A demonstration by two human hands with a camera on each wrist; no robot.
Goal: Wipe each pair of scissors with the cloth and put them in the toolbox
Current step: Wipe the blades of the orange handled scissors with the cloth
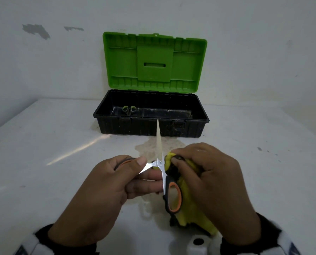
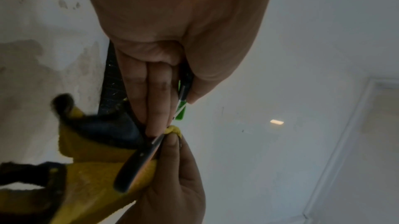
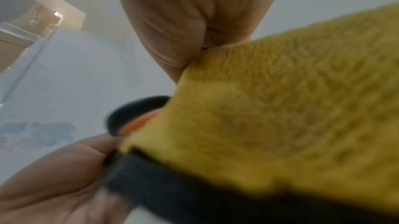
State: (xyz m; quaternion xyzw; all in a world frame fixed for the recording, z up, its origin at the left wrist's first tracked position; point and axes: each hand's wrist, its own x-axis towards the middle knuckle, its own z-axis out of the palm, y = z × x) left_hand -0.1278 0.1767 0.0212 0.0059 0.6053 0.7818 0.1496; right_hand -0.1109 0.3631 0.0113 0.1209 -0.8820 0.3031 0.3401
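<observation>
A pair of scissors (image 1: 162, 173) with black-and-orange handles is spread open above the table. My left hand (image 1: 146, 172) grips one handle loop; the other loop (image 1: 172, 196) hangs free. One blade points up toward the toolbox. My right hand (image 1: 183, 162) holds a yellow cloth (image 1: 188, 205) with a dark edge, bunched just right of the pivot where the second blade is hidden. In the left wrist view, fingers (image 2: 159, 94) pinch the scissors (image 2: 138, 164) beside the cloth (image 2: 97, 185). The right wrist view is mostly cloth (image 3: 280, 108). The black toolbox (image 1: 151, 126) stands open with its green lid (image 1: 154, 61) up.
Small green-handled scissors (image 1: 129, 109) lie in the left part of the toolbox. The white table (image 1: 43, 144) has a pale stain in front of the box. A white block with a dark hole (image 1: 197, 243) sits at the near edge. A wall stands behind the box.
</observation>
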